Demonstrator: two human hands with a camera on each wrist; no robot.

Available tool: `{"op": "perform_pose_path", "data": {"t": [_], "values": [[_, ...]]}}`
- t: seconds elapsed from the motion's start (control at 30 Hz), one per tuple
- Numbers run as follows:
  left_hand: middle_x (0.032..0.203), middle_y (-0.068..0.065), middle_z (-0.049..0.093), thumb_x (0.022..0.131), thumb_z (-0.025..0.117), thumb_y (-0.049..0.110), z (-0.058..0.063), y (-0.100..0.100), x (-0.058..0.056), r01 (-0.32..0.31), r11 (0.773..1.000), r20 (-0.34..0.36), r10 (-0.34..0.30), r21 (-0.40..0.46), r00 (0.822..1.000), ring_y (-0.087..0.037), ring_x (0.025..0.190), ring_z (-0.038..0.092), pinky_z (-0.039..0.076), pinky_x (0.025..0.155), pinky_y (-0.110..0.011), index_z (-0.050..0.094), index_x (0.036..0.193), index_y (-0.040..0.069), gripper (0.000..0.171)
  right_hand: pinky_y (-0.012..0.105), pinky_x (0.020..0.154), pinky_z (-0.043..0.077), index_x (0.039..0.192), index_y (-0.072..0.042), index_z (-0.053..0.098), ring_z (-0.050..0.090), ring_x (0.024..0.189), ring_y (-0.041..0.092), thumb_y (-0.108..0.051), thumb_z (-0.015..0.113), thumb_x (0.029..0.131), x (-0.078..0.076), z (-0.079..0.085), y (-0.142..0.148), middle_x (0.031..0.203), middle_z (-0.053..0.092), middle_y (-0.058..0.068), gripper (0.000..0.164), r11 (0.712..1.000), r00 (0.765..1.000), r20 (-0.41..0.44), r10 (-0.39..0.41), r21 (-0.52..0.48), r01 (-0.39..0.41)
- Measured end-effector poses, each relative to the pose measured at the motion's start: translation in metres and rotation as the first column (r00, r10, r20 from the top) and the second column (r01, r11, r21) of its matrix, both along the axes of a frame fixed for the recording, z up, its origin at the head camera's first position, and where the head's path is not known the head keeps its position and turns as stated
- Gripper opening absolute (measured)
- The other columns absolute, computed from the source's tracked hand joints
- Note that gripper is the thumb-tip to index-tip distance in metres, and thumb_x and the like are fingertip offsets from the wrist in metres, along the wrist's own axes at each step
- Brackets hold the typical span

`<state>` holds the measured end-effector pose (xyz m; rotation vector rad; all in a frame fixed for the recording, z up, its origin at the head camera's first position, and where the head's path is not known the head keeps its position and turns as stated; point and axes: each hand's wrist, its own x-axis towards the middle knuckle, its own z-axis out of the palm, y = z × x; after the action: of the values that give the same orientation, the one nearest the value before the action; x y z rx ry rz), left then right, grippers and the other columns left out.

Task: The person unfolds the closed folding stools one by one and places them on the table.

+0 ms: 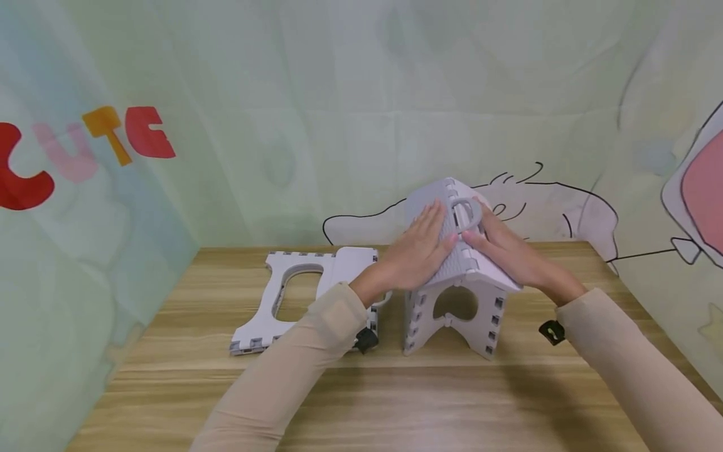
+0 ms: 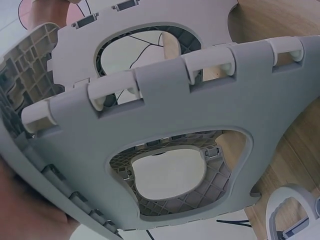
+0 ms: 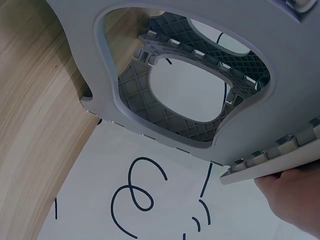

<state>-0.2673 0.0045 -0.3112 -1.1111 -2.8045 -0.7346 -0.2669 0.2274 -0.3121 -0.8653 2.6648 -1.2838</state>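
Observation:
A white and grey folding step stool stands on its legs, its two top panels tilted up into a peak like a roof. My left hand lies with straight fingers against the left top panel. On the right slope rests my right hand, its thumb near the ridge beside the loop handle. The left wrist view shows the stool's side panel with its oval hole and hinges, the left hand at the edge. In the right wrist view the right hand is at the top panel's edge.
A second stool, folded flat, lies on the wooden table to the left of the standing one. Black wrist devices hang below both sleeves. A printed cloth backdrop rises behind the table.

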Motion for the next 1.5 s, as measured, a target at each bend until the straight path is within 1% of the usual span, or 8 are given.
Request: {"op": "perform_pose_path", "data": {"t": [0.1,0.33,0.67,1.0,1.1,1.17,1.3,1.5], "values": [[0.165,-0.015,-0.009,0.108,0.011,0.046,-0.0001,0.0003,-0.0001,-0.003,1.000,-0.012,0.003,-0.019,1.000,-0.025,0.151,-0.010,-0.006,0.119,-0.028,-0.004,0.157,-0.002,0.070,0.041,0.055,0.059,0.160,-0.025,-0.008,0.068,0.074,0.024,-0.038,0.038,0.107,0.0005,0.0003,0.0001,0.147,0.034,0.026,0.072,1.000,1.000,-0.004,-0.010,0.020,0.010],[0.165,-0.015,-0.009,0.108,0.013,0.046,0.0007,0.0000,0.0005,-0.015,1.000,-0.009,0.014,-0.023,1.000,-0.024,0.151,-0.011,-0.006,0.119,-0.028,-0.004,0.157,-0.001,0.070,0.040,0.051,0.058,0.161,-0.026,-0.007,0.068,0.071,0.023,-0.038,0.039,0.107,0.0006,0.0024,-0.0013,0.139,0.041,0.026,0.071,0.999,1.000,-0.009,-0.002,0.035,0.002],[0.165,-0.014,-0.007,0.108,0.015,0.046,-0.0002,-0.0008,0.0010,-0.034,0.999,-0.007,0.033,-0.027,0.999,-0.025,0.151,-0.008,-0.004,0.120,-0.029,-0.001,0.157,-0.001,0.070,0.039,0.055,0.058,0.160,-0.018,-0.010,0.067,0.072,0.022,-0.041,0.036,0.107,0.0007,0.0028,-0.0014,0.159,0.018,0.028,0.074,0.995,0.999,-0.023,-0.024,0.092,0.026],[0.165,-0.014,-0.005,0.108,0.015,0.047,-0.0004,0.0001,0.0015,-0.042,0.998,-0.024,0.041,-0.044,0.999,-0.025,0.151,-0.006,-0.002,0.120,-0.031,0.000,0.158,0.000,0.070,0.038,0.055,0.057,0.159,-0.014,-0.012,0.066,0.070,0.022,-0.044,0.037,0.107,0.0003,0.0035,0.0008,0.159,0.015,0.030,0.077,0.991,0.999,-0.011,-0.049,0.121,0.050],[0.165,-0.014,-0.005,0.108,0.016,0.047,-0.0001,0.0002,0.0015,-0.044,0.998,-0.025,0.043,-0.048,0.999,-0.025,0.151,-0.006,-0.002,0.121,-0.031,0.000,0.158,0.000,0.070,0.040,0.064,0.057,0.159,-0.012,-0.010,0.064,0.080,0.025,-0.044,0.037,0.107,0.0001,0.0036,0.0013,0.162,0.008,0.026,0.078,0.988,0.998,-0.027,-0.056,0.140,0.059],[0.165,-0.014,-0.005,0.108,0.016,0.046,0.0002,0.0003,0.0015,-0.042,0.998,-0.026,0.041,-0.050,0.999,-0.024,0.151,-0.006,-0.002,0.120,-0.031,0.000,0.158,0.000,0.070,0.047,0.080,0.056,0.160,-0.010,-0.008,0.061,0.100,0.031,-0.044,0.037,0.106,0.0002,0.0038,0.0016,0.164,0.004,0.022,0.078,0.985,0.997,-0.044,-0.067,0.153,0.073],[0.165,-0.014,-0.004,0.108,0.017,0.046,0.0008,0.0009,0.0010,-0.040,0.998,-0.027,0.039,-0.058,0.999,-0.024,0.151,-0.006,-0.003,0.120,-0.030,0.001,0.158,0.000,0.070,0.059,0.102,0.040,0.160,-0.007,-0.005,0.043,0.127,0.039,-0.044,0.039,0.106,0.0002,0.0045,0.0024,0.166,-0.002,0.015,0.079,0.982,0.994,-0.064,-0.083,0.166,0.093],[0.165,-0.014,-0.004,0.108,0.017,0.047,0.0019,0.0030,-0.0004,-0.045,0.996,-0.026,0.043,-0.072,0.999,-0.023,0.151,-0.006,-0.004,0.120,-0.029,0.002,0.158,0.000,0.070,0.061,0.105,0.037,0.160,-0.005,-0.003,0.038,0.132,0.041,-0.043,0.041,0.105,-0.0005,0.0055,0.0043,0.165,0.000,0.017,0.079,0.979,0.994,-0.076,-0.082,0.179,0.094]]}}
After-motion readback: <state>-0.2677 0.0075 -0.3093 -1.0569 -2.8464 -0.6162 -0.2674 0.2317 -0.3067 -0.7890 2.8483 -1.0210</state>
